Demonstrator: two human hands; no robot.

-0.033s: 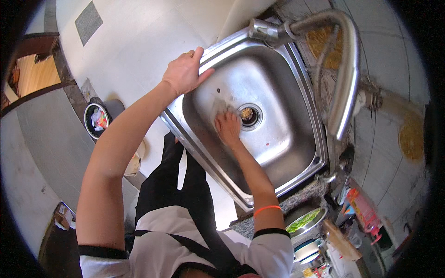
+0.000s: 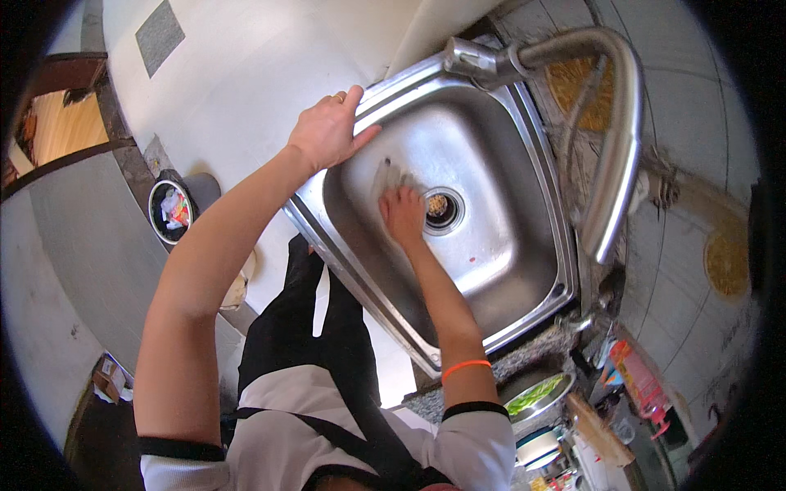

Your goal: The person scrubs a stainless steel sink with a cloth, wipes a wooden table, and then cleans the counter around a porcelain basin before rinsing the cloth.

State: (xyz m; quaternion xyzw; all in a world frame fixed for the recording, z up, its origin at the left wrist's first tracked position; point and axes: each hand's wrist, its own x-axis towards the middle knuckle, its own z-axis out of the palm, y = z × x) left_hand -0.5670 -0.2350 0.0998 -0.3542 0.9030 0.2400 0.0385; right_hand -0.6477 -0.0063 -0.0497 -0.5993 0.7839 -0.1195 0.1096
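A stainless steel sink (image 2: 516,184) fills the middle of the view. My left hand (image 2: 323,131), with a ring on one finger, lies over its far-left rim, thumb on the inner side and the other fingers round the outside. Down in the basin, my right hand (image 2: 403,214) rests palm down on the bottom, fingers stretched out flat, just left of the drain (image 2: 455,214). A pale smear or reflection shows beyond those fingertips. Small yellowish bits (image 2: 438,204) sit in the drain. One tiny red scrap (image 2: 472,259) lies on the basin floor.
A thick metal faucet (image 2: 626,123) arches over the right side. At lower right are a bowl of green vegetables (image 2: 536,394), a pink pump bottle (image 2: 640,380) and a wooden board (image 2: 599,425). A dark trash bin (image 2: 201,195) stands on the floor at left.
My right hand has shifted very slightly on the basin bottom. My left hand keeps its place on the rim. The view has moved a little.
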